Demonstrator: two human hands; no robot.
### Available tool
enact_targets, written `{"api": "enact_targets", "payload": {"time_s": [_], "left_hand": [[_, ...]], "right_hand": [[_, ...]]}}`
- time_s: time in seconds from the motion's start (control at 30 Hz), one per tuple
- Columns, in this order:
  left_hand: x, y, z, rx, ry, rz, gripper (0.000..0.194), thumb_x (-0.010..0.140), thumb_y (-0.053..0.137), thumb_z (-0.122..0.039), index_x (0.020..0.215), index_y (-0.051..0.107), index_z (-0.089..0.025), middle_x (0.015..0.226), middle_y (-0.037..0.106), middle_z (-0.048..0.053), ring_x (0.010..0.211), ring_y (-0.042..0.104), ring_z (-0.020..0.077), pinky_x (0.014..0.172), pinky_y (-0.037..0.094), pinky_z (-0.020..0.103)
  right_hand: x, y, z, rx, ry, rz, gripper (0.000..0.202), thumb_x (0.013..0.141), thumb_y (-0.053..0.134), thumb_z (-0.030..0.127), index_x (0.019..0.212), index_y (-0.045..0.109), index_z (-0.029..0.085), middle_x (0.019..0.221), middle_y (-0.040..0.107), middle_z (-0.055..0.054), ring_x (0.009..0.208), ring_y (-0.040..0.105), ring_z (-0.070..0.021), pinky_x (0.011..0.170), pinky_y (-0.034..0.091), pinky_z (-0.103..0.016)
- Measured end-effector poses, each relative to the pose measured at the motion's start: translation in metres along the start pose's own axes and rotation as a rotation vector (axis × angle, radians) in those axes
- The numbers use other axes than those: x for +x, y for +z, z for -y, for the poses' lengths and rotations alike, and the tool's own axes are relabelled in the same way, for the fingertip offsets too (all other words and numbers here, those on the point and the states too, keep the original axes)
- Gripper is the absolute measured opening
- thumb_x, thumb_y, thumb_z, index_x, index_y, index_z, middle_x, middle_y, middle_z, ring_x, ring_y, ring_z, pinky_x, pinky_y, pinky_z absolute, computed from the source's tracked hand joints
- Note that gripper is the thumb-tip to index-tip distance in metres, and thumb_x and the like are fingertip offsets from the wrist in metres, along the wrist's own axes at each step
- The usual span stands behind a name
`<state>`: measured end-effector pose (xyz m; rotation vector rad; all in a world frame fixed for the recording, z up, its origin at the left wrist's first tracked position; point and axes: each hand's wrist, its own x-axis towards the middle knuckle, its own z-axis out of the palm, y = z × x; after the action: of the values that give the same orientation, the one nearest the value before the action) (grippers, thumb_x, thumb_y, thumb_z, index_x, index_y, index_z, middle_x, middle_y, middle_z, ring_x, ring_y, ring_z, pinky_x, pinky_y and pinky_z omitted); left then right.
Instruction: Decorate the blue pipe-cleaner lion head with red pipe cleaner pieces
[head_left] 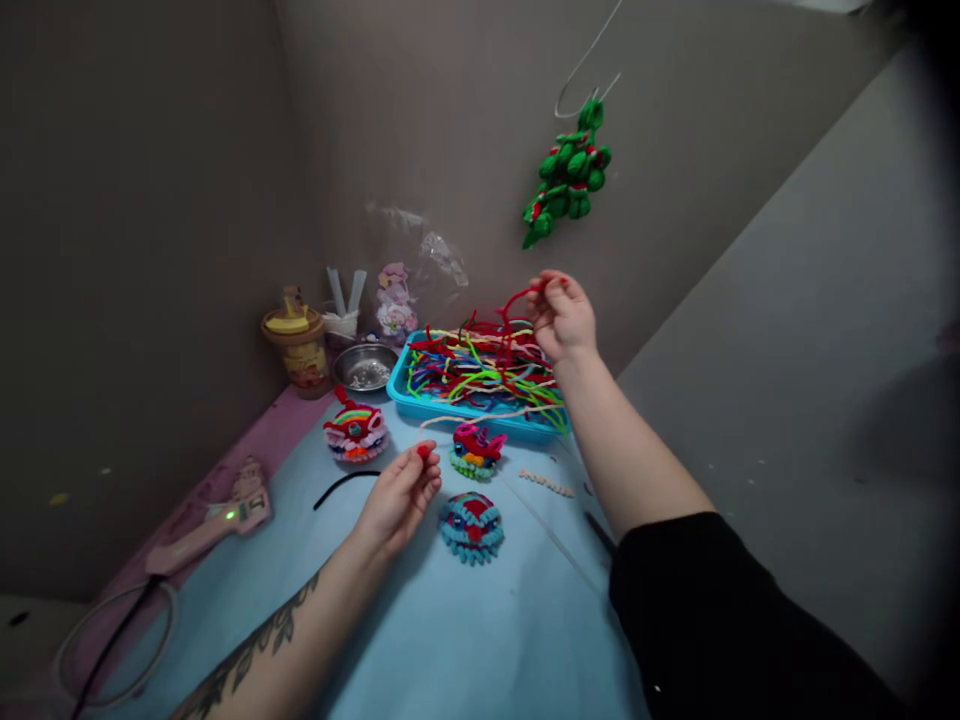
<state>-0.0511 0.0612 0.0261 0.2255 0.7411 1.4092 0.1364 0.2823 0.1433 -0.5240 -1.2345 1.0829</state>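
My right hand (564, 318) is raised over the right end of a blue tray (480, 412) and pinches a red pipe cleaner (517, 298), which curves down toward the pile of coloured pipe cleaners (487, 365). Lower and to the left, my left hand (399, 497) has its fingertips closed on a small red piece (424, 452), whose exact shape is too small to tell. Just right of it lie a pink-and-red lion head (475, 452) and a blue-and-red lion head (473, 527), both made of pipe cleaners. Another red lion head (355, 432) sits farther left.
A pink glue gun (214, 525) with a green light lies at the left, its cable trailing. Behind are a metal bowl (365, 367), a brown pot (304, 350) and a cup of glue sticks (341, 318). A green ornament (570, 170) hangs from a wire hook.
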Motion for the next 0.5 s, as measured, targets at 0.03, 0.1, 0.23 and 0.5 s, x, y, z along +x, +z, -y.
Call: {"api": "enact_targets", "payload": {"time_s": [0.03,0.1,0.23,0.5], "left_hand": [[-0.001,0.0,-0.001,-0.02,-0.002,0.022,0.007,0.083,0.06,-0.013,0.087,0.066,-0.011,0.072,0.064,0.003,0.059,0.061,0.0072,0.056,0.054,0.017],[-0.002,0.001,-0.002,-0.04,0.002,0.06,0.008,0.079,0.066,-0.016,0.085,0.066,-0.012,0.072,0.063,0.002,0.06,0.061,0.0075,0.056,0.054,0.017],[-0.003,0.0,-0.001,0.015,0.08,0.099,0.026,0.066,0.079,-0.021,0.087,0.067,-0.012,0.074,0.064,0.002,0.064,0.061,0.0085,0.06,0.054,0.018],[-0.001,-0.001,0.0,0.054,0.165,0.057,0.034,0.061,0.081,-0.027,0.088,0.069,-0.01,0.068,0.062,0.002,0.061,0.055,0.007,0.06,0.05,0.018]], "right_hand": [[-0.011,0.002,-0.002,-0.043,0.031,0.052,0.017,0.075,0.068,0.036,0.082,0.062,0.022,0.08,0.068,0.003,0.063,0.061,-0.0069,0.061,0.051,-0.02],[-0.04,0.011,-0.006,-0.172,0.124,0.25,0.016,0.074,0.069,0.034,0.081,0.064,0.02,0.079,0.069,0.001,0.064,0.062,-0.0093,0.06,0.051,-0.022],[-0.112,0.036,-0.013,-0.407,0.185,0.624,0.015,0.076,0.064,0.028,0.088,0.067,0.019,0.08,0.068,-0.001,0.071,0.063,-0.0125,0.066,0.05,-0.025],[-0.159,0.058,-0.013,-0.573,0.036,0.75,0.006,0.079,0.061,0.02,0.078,0.066,0.016,0.072,0.066,0.0,0.059,0.056,-0.0088,0.055,0.042,-0.019]]}}
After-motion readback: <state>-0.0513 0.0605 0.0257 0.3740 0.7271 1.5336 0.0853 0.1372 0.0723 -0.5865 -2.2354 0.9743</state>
